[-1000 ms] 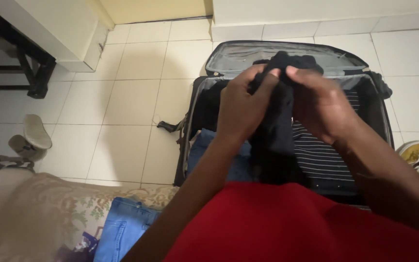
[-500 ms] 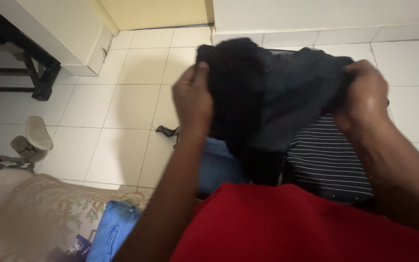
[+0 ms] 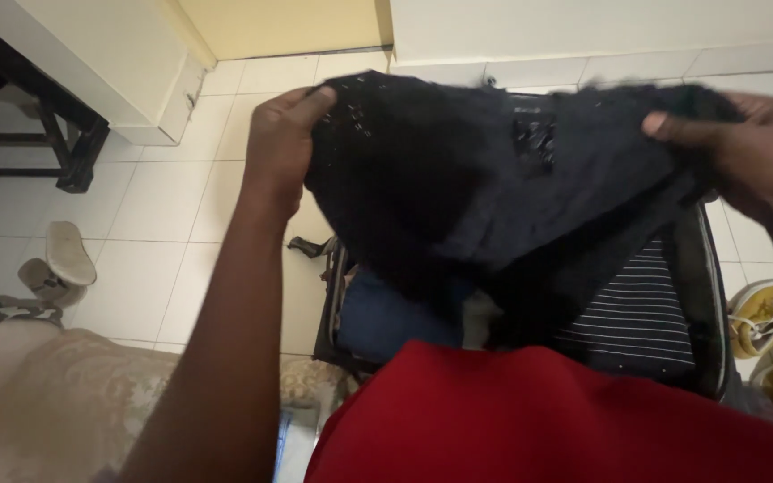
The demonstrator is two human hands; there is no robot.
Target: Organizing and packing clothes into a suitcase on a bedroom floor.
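Note:
I hold a black garment (image 3: 494, 188) spread wide in the air between both hands. My left hand (image 3: 281, 148) grips its left edge and my right hand (image 3: 744, 152) grips its right edge. Under it lies an open dark suitcase (image 3: 713, 295) on the tiled floor, mostly hidden by the cloth. Inside the case I see a folded blue piece (image 3: 386, 317) on the left and a black piece with thin white stripes (image 3: 637, 313) on the right. My red top (image 3: 547, 420) fills the bottom of the view.
A bed with a pale flowered cover (image 3: 55, 402) lies at the lower left. Sandals (image 3: 55, 264) rest on the white tiles at the left. A dark wooden frame (image 3: 64, 148) stands at the upper left. Yellow-white shoes (image 3: 762, 331) sit right of the suitcase.
My hands have moved apart and pulled the bunched black garment open wide. It now covers most of the suitcase lid. The blue jeans on the bed have dropped almost out of view.

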